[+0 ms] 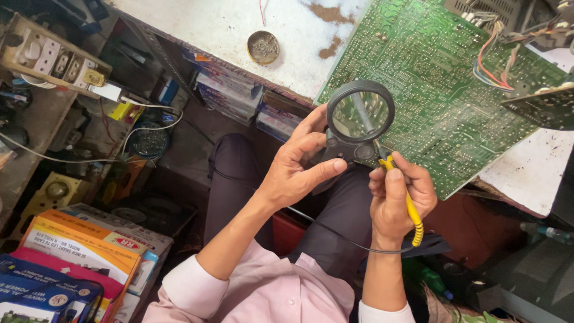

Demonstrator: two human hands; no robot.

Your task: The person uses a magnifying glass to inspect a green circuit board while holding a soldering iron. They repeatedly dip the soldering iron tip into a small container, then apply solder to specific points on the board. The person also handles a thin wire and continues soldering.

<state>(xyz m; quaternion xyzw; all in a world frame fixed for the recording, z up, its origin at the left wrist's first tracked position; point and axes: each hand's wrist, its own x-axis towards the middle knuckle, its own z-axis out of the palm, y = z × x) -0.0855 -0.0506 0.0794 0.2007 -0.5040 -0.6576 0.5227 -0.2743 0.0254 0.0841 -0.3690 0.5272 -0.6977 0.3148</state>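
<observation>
My left hand (299, 164) holds a black round magnifying glass (360, 115) by its base, over the near edge of a large green circuit board (439, 90). My right hand (397, 200) grips a yellow-handled soldering iron (408, 203); its tip points up behind the lens and shows through the glass. A thin black cord runs from the iron's handle across my lap. The board lies solder side up on a white worktable (239, 30), with coloured wires (493, 60) at its far right.
A small round tin (263, 46) sits on the table. Stacked boxes (72, 257) lie at lower left, a wooden switchboard (51, 57) at upper left, and a wire coil (148, 142) on the floor. A smaller circuit board (541, 104) overlaps the right edge.
</observation>
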